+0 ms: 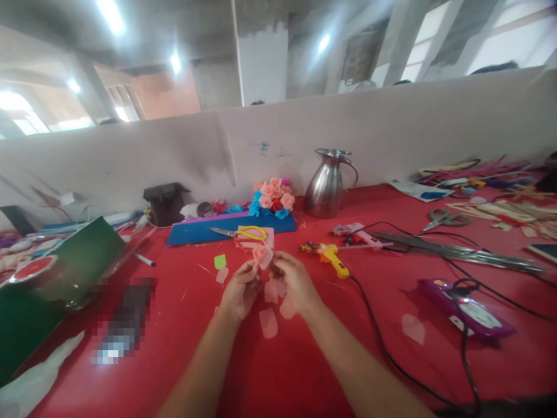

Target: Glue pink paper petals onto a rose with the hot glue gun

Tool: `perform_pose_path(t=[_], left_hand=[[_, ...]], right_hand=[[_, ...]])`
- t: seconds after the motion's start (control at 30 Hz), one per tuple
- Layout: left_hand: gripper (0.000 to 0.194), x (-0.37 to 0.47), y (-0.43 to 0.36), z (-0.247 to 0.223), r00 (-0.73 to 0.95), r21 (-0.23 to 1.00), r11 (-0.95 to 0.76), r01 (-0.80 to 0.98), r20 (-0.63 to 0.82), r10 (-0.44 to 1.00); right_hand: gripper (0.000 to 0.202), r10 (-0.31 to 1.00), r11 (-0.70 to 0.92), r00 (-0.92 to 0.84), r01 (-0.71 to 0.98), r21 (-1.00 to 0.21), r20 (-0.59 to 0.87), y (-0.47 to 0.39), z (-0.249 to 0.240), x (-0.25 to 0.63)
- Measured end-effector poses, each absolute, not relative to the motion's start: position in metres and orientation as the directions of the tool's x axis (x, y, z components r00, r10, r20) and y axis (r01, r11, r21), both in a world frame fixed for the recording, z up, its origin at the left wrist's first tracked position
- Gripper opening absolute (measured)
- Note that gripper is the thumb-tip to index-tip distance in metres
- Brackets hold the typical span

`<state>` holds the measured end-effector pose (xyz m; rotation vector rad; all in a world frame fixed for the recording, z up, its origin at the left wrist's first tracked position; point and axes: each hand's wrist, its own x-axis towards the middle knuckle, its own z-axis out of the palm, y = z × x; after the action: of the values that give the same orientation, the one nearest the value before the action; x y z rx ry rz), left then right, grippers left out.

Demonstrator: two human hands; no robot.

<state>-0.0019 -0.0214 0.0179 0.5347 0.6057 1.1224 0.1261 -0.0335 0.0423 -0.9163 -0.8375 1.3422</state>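
Both hands meet over the middle of the red worktop (304,371), a little in from its near edge. The left hand (238,292) and the right hand (295,283) have their fingertips drawn together on a small pink paper flower (261,255), each pinching a side of it so that it stands up between them, clear of the worktop. Loose pink petals (268,323) lie directly beneath and just in front of the hands, with one more off toward the right edge and a green scrap (220,261) to the left.

Behind the hands, toward the far edge, yellow-handled scissors (243,233) rest on a blue sheet (226,227), beside a bunch of finished flowers (273,198) and a steel jug (327,184). A yellow glue gun (331,256) lies just right of the hands, its black cord (383,348) running back toward the near edge past the right forearm.

The flower looks thin and soft, so too firm a pinch would likely crease or tear it, and too light a one could let the layers unroll. The glue gun is close to the right hand; if its tip is hot, a careless sweep of the wrist could touch it, or snag the cord and drag the gun across the loose petals.
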Motion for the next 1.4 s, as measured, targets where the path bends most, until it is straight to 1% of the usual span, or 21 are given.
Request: perform_pose_path(t=[0.23,0.43,0.83,1.03,1.23,1.3,1.4], left_hand=[[0.019,-0.002,-0.022,0.021,0.303,0.654,0.345,-0.673,-0.182,0.936],[0.020,-0.002,-0.023,0.022,0.314,0.649,0.346,-0.678,-0.169,0.934],[0.019,-0.002,-0.023,0.019,0.328,0.667,0.331,-0.667,-0.137,0.935],[0.021,-0.001,-0.023,0.017,0.325,0.675,0.325,-0.663,-0.132,0.936],[0.021,-0.001,-0.024,0.018,0.349,0.669,0.325,-0.668,-0.104,0.931],[0.019,-0.002,-0.024,0.018,0.356,0.662,0.329,-0.674,-0.099,0.929],[0.018,-0.004,-0.022,0.017,0.343,0.653,0.330,-0.681,-0.113,0.933]], right_hand=[[0.011,1.000,-0.004,0.026,-0.358,-0.934,-0.014,-0.036,0.044,0.124],[0.010,1.000,0.025,-0.008,-0.302,-0.953,0.029,-0.038,0.043,0.123],[0.016,0.997,0.067,0.043,-0.193,-0.979,0.060,-0.037,0.040,0.121],[0.016,0.992,0.124,0.008,-0.162,-0.979,0.124,-0.036,0.039,0.122],[0.010,0.978,0.203,0.065,-0.095,-0.975,0.198,-0.042,0.046,0.117],[0.010,0.976,0.215,0.064,-0.111,-0.970,0.209,-0.044,0.048,0.117],[0.014,0.973,0.230,0.049,-0.208,-0.951,0.225,-0.045,0.049,0.118]])
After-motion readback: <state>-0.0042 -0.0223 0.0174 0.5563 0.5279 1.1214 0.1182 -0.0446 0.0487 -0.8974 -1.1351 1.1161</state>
